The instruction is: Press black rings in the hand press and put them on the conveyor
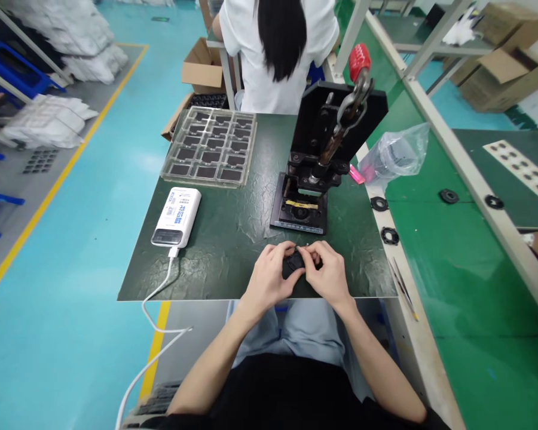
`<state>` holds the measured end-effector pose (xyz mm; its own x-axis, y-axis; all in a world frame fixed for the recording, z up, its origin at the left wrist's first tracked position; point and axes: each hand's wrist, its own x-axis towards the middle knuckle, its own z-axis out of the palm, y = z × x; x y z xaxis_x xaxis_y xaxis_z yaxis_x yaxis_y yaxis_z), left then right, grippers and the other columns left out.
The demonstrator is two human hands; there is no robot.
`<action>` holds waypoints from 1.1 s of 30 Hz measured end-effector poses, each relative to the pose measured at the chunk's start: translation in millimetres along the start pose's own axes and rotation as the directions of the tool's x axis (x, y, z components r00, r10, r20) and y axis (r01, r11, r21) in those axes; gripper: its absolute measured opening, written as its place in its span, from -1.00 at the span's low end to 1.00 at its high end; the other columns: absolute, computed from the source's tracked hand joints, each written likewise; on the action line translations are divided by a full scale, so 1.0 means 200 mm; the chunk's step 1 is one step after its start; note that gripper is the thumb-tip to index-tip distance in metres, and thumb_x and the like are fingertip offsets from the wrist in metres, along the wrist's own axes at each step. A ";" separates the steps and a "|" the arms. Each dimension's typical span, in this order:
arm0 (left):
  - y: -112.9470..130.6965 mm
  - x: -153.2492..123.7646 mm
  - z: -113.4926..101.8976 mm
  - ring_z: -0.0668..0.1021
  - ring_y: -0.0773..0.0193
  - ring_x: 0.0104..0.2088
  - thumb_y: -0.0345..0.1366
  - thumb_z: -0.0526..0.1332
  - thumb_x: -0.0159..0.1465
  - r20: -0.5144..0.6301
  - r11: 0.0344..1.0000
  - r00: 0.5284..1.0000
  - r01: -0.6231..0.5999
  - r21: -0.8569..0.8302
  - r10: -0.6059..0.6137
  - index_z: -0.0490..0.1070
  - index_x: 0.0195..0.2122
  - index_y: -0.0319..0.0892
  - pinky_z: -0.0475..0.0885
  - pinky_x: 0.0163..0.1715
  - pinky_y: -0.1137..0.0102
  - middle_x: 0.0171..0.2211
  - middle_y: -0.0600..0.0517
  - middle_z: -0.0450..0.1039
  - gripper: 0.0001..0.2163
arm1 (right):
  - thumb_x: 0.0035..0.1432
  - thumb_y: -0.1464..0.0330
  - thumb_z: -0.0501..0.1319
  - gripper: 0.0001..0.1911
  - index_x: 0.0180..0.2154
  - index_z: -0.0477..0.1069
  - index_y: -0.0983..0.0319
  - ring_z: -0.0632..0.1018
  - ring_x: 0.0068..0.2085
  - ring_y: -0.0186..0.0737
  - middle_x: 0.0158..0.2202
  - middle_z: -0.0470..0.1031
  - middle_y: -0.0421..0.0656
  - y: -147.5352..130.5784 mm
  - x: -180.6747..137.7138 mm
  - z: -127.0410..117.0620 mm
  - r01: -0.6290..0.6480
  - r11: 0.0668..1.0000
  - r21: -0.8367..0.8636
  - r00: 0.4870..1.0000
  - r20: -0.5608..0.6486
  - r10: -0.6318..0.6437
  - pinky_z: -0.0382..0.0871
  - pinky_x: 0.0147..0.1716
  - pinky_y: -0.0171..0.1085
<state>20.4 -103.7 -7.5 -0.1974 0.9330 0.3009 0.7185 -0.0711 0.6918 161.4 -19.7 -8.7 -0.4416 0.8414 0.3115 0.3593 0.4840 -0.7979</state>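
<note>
Holding one black part (293, 263), seemingly.

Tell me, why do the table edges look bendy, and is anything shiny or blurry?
In the head view, the wide lens bows the straight lines, such as the white bench rail; soft overhead light glints off the wrinkled dark mat and the clear tray; the left hand and right hand pinching the small black part look sharp, with hardly any shadow.

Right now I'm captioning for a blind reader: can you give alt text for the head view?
Both hands, left hand and right hand, hold a small black plastic part over a dark green mat, before a black lever press.
</note>
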 end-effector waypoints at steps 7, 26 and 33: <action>0.00 -0.01 0.01 0.62 0.10 -0.13 -0.23 0.50 0.22 -0.021 1.000 1.000 0.001 0.022 0.000 0.34 0.06 -0.11 0.56 -0.09 0.21 -0.12 -0.03 0.63 -0.54 | 0.34 0.12 0.28 -0.71 -0.12 0.46 0.22 0.56 -0.35 -0.30 -0.33 0.55 -0.16 0.02 -0.08 -0.13 -0.171 0.920 0.353 0.884 -0.357 0.302 0.52 -0.27 -0.29; 0.00 -0.03 0.00 0.61 0.08 -0.12 -0.26 0.50 0.22 -0.019 1.000 1.000 -0.024 0.017 0.025 0.31 0.09 -0.13 0.55 -0.09 0.20 -0.09 -0.05 0.62 -0.50 | 0.22 0.03 0.34 -0.59 -0.23 0.67 0.26 0.51 -0.51 -0.34 -0.34 0.65 -0.05 -0.02 -0.06 -0.10 -0.295 0.880 0.372 0.949 0.007 0.315 0.49 -0.53 -0.35; -0.01 -0.03 0.00 0.60 0.08 -0.09 -0.22 0.45 0.27 0.014 1.000 1.000 0.002 -0.003 -0.001 0.31 0.12 -0.10 0.54 -0.07 0.18 -0.09 -0.04 0.61 -0.53 | 0.32 0.11 0.26 -0.64 -0.18 0.66 0.25 0.66 -0.31 -0.21 -0.25 0.68 -0.02 0.02 -0.10 -0.06 -0.278 0.924 0.262 0.961 0.082 0.266 0.57 -0.36 -0.31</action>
<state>20.8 -109.7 -10.8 -0.1890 0.9380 0.2906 0.7163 -0.0707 0.6942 182.3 -31.3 -12.0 -0.3958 0.9172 0.0452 0.2396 0.1507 -0.9591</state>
